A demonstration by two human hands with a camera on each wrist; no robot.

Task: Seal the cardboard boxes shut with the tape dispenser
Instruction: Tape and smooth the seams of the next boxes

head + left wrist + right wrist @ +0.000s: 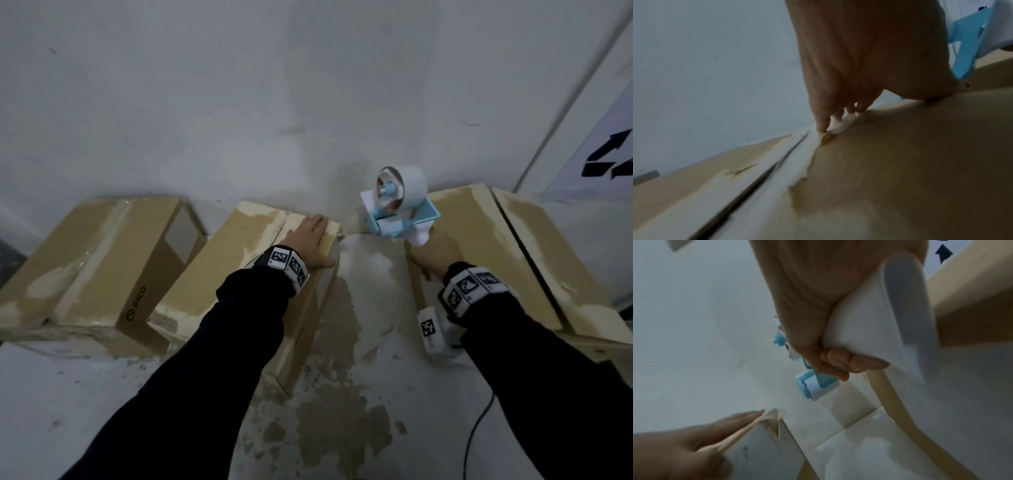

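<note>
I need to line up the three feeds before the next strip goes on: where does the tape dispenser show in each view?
Head: tape dispenser right of centre, held up by the right hand between the middle and right boxes.
Left wrist: only its blue frame, top right corner behind the left hand.
Right wrist: white handle and blue roller at centre, gripped.
Shared landmark: the middle box under the left hand.

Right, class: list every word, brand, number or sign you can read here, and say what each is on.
"PICO", beside a round logo: side of the left cardboard box.
Black arrow sign, no words: white panel at far right.
Square coded markers, no letters: wristbands.
</note>
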